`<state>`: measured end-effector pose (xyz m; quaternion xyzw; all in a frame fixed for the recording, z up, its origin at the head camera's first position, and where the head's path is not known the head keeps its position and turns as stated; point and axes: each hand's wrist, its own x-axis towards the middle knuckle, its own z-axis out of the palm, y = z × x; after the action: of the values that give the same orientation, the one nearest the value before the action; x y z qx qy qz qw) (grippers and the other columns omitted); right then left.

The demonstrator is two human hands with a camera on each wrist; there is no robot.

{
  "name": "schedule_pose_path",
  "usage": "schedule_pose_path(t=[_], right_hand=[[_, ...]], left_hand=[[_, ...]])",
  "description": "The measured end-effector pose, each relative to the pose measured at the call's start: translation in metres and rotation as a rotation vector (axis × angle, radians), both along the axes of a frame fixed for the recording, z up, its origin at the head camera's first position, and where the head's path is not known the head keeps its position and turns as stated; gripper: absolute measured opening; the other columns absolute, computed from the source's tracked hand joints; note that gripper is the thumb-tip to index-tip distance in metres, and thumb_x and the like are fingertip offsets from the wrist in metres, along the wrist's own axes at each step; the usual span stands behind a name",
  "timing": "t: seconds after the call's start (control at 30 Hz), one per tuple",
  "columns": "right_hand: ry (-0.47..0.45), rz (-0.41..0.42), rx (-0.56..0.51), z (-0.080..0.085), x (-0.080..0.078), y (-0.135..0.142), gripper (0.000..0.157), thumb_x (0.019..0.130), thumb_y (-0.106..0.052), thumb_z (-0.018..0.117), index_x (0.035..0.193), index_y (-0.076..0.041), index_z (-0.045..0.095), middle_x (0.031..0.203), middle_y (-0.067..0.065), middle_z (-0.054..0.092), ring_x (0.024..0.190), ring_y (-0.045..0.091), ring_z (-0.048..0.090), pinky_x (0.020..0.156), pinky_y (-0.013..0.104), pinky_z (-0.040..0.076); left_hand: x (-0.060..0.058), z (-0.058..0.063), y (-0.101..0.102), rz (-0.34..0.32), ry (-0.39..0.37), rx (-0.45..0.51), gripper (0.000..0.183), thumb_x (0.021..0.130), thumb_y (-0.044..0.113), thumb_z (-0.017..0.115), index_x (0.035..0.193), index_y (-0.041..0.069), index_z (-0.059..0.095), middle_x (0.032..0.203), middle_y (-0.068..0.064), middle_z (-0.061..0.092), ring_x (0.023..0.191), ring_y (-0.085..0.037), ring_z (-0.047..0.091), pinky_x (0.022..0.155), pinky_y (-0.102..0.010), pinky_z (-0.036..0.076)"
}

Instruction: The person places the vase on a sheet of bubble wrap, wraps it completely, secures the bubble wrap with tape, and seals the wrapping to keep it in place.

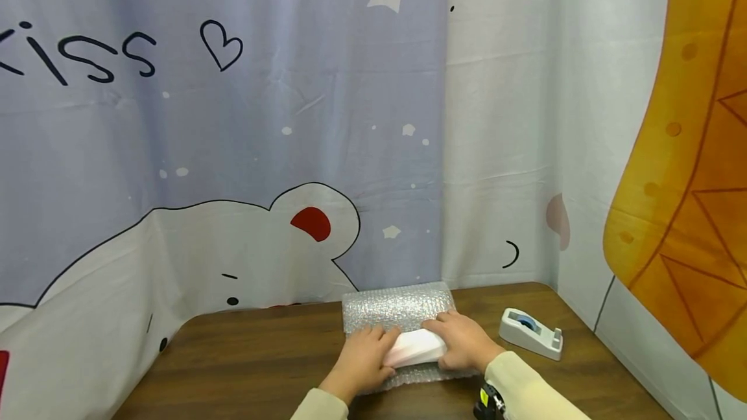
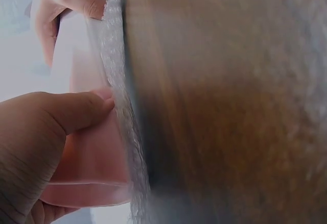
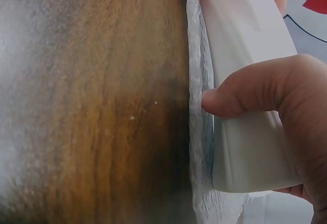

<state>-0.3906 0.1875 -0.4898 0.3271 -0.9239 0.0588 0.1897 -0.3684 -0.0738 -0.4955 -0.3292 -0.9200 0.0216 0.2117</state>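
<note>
A long, smooth, vase-like object (image 1: 415,348), white shading to pink, lies on its side across a sheet of bubble wrap (image 1: 399,308). My left hand (image 1: 366,356) grips its pink end; in the left wrist view the thumb lies along the pink side (image 2: 97,152), close to the wrap. At the white end (image 3: 255,152), my right hand (image 1: 463,340) holds on, its thumb bent over the near side and its tip by the wrap's edge. Most of the fingers on the far side are hidden behind the object.
To the right stands a white tape dispenser (image 1: 531,334) with a blue-cored roll. Everything rests on a brown wooden table (image 1: 251,355). A printed curtain (image 1: 327,115) hangs directly behind the table's back edge and along the right side.
</note>
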Motion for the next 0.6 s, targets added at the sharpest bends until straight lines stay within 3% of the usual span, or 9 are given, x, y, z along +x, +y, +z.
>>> schedule_pose_path(t=[0.17,0.33,0.47,0.6], right_hand=[[-0.011,0.019,0.009,0.0001,-0.0009,0.0013,0.073,0.054,-0.03,0.082,0.125,-0.018,0.067,0.104,-0.002,0.065,0.092,0.018,0.057,0.078,0.038,0.052],[-0.056,0.047,0.042,0.0018,-0.0034,0.003,0.072,0.062,-0.036,0.082,0.129,-0.016,0.065,0.112,0.0,0.065,0.1,0.021,0.06,0.086,0.042,0.052],[-0.072,0.072,0.107,0.0034,-0.0054,0.0045,0.078,0.07,-0.055,0.081,0.135,-0.016,0.06,0.122,0.0,0.063,0.109,0.022,0.06,0.095,0.044,0.05],[-0.056,0.07,0.178,0.0031,-0.0052,0.0058,0.1,0.063,-0.077,0.075,0.142,-0.02,0.054,0.125,-0.002,0.06,0.109,0.02,0.056,0.091,0.043,0.049]], left_hand=[[0.0033,0.0008,0.0002,0.01,-0.017,0.011,0.073,0.076,0.049,0.084,0.138,0.025,0.054,0.112,0.001,0.064,0.103,-0.026,0.064,0.086,-0.042,0.055],[0.0064,0.0043,-0.0014,0.016,-0.07,0.015,0.095,0.067,0.072,0.077,0.144,0.023,0.052,0.125,-0.002,0.063,0.116,-0.028,0.06,0.097,-0.046,0.051],[0.0074,0.0059,-0.0017,0.028,-0.102,0.001,0.113,0.055,0.08,0.078,0.147,0.022,0.05,0.128,-0.001,0.061,0.121,-0.03,0.057,0.102,-0.049,0.047],[0.0081,0.0066,-0.0011,0.038,-0.101,-0.021,0.11,0.054,0.067,0.088,0.146,0.022,0.049,0.125,0.002,0.06,0.119,-0.026,0.056,0.102,-0.047,0.047]])
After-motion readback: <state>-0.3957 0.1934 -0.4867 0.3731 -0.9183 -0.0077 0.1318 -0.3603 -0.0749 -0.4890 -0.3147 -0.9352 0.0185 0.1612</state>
